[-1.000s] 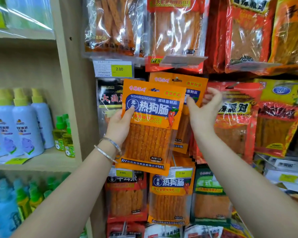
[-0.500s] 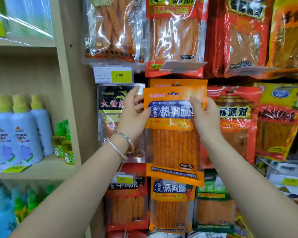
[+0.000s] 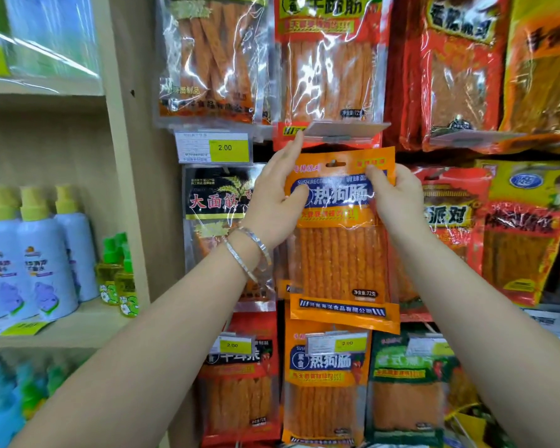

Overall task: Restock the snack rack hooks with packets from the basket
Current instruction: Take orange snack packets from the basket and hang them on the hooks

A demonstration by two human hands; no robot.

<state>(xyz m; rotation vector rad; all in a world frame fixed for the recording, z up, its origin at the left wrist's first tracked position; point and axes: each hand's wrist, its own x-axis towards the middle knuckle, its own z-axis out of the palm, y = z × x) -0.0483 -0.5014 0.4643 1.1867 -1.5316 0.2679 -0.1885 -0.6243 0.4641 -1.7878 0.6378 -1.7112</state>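
Observation:
An orange snack packet [image 3: 340, 253] with a blue label and long orange sticks hangs upright at the middle of the rack. The metal hook tip [image 3: 335, 163] shows through its hanging hole. My left hand [image 3: 277, 202] pinches the packet's upper left edge, thumb on the blue label, index finger pointing up. My right hand [image 3: 393, 198] grips its upper right edge with curled fingers. The basket is out of view.
Hanging packets fill the rack: a black one [image 3: 217, 202] to the left, red ones [image 3: 450, 218] to the right, an identical orange one [image 3: 325, 383] below. Price tags [image 3: 214, 147] jut out. Left, wooden shelves [image 3: 55, 328] carry spray bottles [image 3: 36, 253].
Both hands carried the packet up and right from its tilted position. It now hangs straight with the hook through its hole. My right hand came round from behind onto its front edge.

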